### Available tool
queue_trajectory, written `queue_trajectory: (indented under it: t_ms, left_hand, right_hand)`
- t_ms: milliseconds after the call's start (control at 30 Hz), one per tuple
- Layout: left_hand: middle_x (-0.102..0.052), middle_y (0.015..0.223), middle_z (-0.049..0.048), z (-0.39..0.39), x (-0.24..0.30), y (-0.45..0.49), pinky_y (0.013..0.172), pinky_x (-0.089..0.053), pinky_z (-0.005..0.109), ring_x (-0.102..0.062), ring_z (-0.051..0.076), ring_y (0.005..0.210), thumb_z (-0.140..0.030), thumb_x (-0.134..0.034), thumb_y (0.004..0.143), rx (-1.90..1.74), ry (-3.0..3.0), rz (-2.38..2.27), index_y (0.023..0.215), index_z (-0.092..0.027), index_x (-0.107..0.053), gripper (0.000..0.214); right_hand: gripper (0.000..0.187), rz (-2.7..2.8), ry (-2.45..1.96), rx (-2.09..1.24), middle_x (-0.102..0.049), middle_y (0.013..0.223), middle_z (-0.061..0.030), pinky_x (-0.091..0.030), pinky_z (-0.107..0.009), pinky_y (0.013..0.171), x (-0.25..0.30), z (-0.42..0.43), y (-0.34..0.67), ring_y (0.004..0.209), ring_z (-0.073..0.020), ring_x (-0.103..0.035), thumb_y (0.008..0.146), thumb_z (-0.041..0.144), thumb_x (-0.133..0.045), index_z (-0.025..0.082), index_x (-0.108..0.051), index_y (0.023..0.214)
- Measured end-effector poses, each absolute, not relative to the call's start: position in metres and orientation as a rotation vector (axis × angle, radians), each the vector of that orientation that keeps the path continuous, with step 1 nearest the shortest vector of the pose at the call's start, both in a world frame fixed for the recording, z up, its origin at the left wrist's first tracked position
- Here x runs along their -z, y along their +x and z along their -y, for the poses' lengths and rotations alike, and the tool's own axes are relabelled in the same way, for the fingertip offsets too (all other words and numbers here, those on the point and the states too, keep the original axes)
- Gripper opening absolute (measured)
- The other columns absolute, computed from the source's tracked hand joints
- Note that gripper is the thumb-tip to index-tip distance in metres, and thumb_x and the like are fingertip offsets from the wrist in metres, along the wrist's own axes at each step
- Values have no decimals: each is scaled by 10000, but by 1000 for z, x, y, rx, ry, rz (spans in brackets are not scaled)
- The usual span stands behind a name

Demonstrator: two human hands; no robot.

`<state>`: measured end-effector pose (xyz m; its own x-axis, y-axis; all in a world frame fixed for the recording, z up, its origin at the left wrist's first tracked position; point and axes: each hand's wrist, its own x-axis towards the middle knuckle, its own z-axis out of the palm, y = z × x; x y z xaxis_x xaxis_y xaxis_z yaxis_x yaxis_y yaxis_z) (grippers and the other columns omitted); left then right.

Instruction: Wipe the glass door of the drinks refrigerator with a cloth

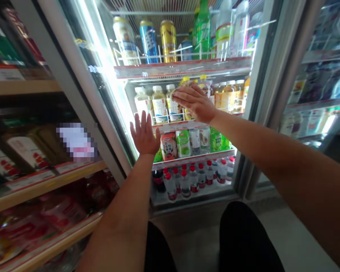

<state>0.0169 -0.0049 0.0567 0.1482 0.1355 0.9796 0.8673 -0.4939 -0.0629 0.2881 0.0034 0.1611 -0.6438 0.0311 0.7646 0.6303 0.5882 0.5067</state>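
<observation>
The three white-capped bottles are seen upright, long axes vertical, on the second shelf down, beyond both hands. The rightmost bottle is partly covered by the right hand, judged the nearer; the left hand is raised lower and to the left. Both are held flat, fingers extended, nothing grasped; whether anything is touched cannot be told.

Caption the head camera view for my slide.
Bare, open left hand and right hand raised before a lit, silver-framed fridge holding red-capped clear bottles.
</observation>
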Motion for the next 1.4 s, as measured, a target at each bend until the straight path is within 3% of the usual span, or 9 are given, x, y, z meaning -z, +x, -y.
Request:
queue_trajectory:
  t_ms: [133, 300, 433, 600, 800, 967, 1167, 1300, 1400]
  left_hand:
    - [-346, 1621, 123, 5, -57, 17, 1285, -3, 501, -116, 269, 1562, -409, -442, 999, 1420, -1761, 983, 1566, -146, -380, 628]
    - [-330, 1625, 144, 6, -57, 17, 1280, 24, 502, -91, 278, 1564, -418, -432, 998, 1432, -1796, 992, 1560, -123, -379, 638]
    - [-339, 1622, 139, 5, -57, 17, 1283, 2, 491, -94, 263, 1565, -409, -419, 997, 1377, -1744, 993, 1558, -119, -379, 633]
    - [-322, 1630, 126, 5, -59, 17, 1285, 12, 487, -69, 252, 1568, -422, -418, 997, 1363, -1757, 1009, 1570, -128, -361, 647]
    - [-302, 1638, 131, 8, -32, 17, 1284, 6, 509, -55, 267, 1567, -390, -387, 1009, 1434, -1825, 1086, 1561, -120, -384, 614]
    - [-334, 1620, 146, 7, -12, 16, 1285, -30, 486, -71, 258, 1565, -351, -387, 1009, 1399, -1757, 1091, 1543, -109, -419, 587]
    - [-369, 1598, 166, 9, 23, 11, 1281, -52, 496, -76, 266, 1561, -320, -422, 994, 1387, -1815, 1090, 1521, -110, -453, 569]
    - [-375, 1592, 166, 10, 55, 13, 1281, -47, 508, -74, 269, 1559, -318, -432, 987, 1378, -1805, 1178, 1513, -115, -470, 564]
    - [-377, 1588, 172, 10, 66, 15, 1282, -51, 502, -68, 260, 1559, -311, -423, 989, 1365, -1776, 1198, 1505, -105, -478, 559]
  right_hand:
    - [456, 1852, -717, 992, -516, 1525, -15, -197, -491, 1294, -152, -1, 327, 1480, -202, -387, 1078, 299, -303, 270, -493, 1492]
    - [495, 1572, -914, 997, -520, 1521, -35, -256, -488, 1268, -104, -1, 353, 1489, -220, -378, 1067, 325, -258, 253, -510, 1488]
    - [470, 1548, -913, 1010, -559, 1488, -46, -262, -454, 1273, -73, 3, 365, 1475, -204, -400, 1066, 312, -298, 247, -550, 1458]
    - [468, 1570, -982, 958, -560, 1485, -75, -276, -497, 1266, -45, 11, 374, 1483, -229, -392, 1049, 284, -327, 226, -565, 1447]
    - [485, 1570, -1099, 894, -566, 1472, -132, -309, -542, 1245, 43, 22, 379, 1478, -268, -406, 1008, 262, -362, 179, -580, 1433]
    - [450, 1754, -1209, 889, -607, 1427, -137, -411, -523, 1186, 113, 40, 396, 1403, -281, -512, 998, 222, -407, 200, -626, 1390]
    - [460, 1917, -1104, 920, -619, 1423, -73, -345, -492, 1244, 82, 39, 418, 1413, -241, -505, 1000, 174, -430, 269, -598, 1418]
    - [484, 1619, -1072, 866, -547, 1492, -112, -334, -567, 1232, 56, 31, 384, 1484, -275, -400, 1007, 196, -406, 221, -542, 1471]
    - [501, 1542, -1056, 852, -556, 1482, -112, -299, -577, 1245, 72, 30, 344, 1493, -284, -383, 1006, 188, -399, 223, -521, 1490]
